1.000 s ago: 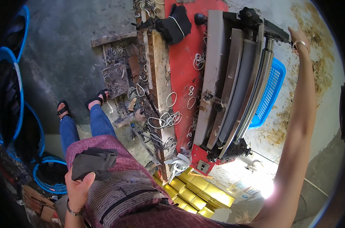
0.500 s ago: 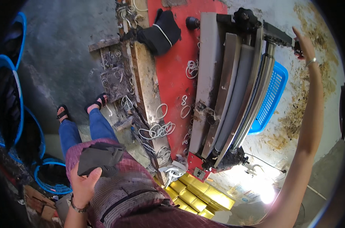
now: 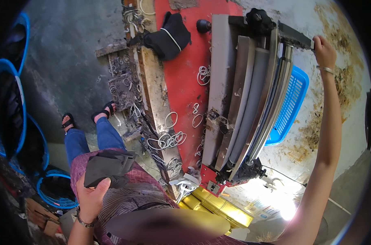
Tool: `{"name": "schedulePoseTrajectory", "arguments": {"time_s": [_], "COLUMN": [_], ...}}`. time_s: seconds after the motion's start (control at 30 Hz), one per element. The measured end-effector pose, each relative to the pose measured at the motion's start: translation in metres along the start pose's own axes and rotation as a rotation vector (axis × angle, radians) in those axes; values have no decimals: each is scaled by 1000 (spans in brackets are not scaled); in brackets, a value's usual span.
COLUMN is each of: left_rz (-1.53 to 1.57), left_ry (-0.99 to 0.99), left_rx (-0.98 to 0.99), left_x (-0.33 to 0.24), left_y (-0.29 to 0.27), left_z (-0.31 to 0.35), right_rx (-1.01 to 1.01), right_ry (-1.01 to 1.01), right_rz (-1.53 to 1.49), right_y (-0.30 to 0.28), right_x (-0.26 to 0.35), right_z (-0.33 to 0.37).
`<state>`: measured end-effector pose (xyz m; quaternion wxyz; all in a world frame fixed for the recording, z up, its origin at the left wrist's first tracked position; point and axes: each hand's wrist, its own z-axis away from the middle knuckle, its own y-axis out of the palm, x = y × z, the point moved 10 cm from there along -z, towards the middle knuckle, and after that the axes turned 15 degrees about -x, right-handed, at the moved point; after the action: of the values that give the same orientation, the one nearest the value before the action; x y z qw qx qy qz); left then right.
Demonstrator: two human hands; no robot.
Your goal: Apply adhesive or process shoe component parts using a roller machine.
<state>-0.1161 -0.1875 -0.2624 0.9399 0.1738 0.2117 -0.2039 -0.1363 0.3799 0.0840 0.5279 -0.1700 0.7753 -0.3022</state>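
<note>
My left hand (image 3: 92, 197) holds a folded stack of thin black sheets (image 3: 110, 168) over my lap, thumb pressed on top. At the far right my right arm is stretched out, and my right hand (image 3: 325, 52) is closed round the end of a dark crank handle (image 3: 295, 35). That handle comes off the top end of a roller machine (image 3: 251, 102) with long grey and metal rollers. To the left of the machine, a black bundle (image 3: 167, 40) tied with a white band lies on a red board (image 3: 181, 87).
White elastic loops (image 3: 167, 141) lie scattered along the wooden edge. A blue plastic basket (image 3: 289, 106) sits beyond the rollers. Gold boxes (image 3: 216, 206) are stacked by the machine's near end. Blue baskets (image 3: 20, 98) with black material stand on the left.
My right hand had its fingers raised and partly open at the handle; now it is closed round the grip, slightly further left. My left hand keeps the black sheets nearly still.
</note>
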Motion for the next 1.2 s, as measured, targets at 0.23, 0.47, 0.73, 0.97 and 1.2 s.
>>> {"name": "schedulePoseTrajectory", "arguments": {"time_s": [0.23,0.47,0.73,0.97,1.2], "left_rz": [-50,-59,-89,-492,-597], "left_ry": [-9,-51,-86,251,369], "left_rx": [17,-21,61,347,514], "left_x": [15,32,5,-61,-62], "left_y": [-13,-35,-20,95,222], "left_z": [4,-5,19,77,122], "right_rx": [79,860,1113,-58,-270], "right_ry": [142,971,1482,1643,3067], "right_rz": [6,-318,-3,-373,-1217], "right_y": [1,-1,-141,-199,-188], "right_x": [-8,-144,-62,-12,188], "right_z": [-2,358,566,556,673]}}
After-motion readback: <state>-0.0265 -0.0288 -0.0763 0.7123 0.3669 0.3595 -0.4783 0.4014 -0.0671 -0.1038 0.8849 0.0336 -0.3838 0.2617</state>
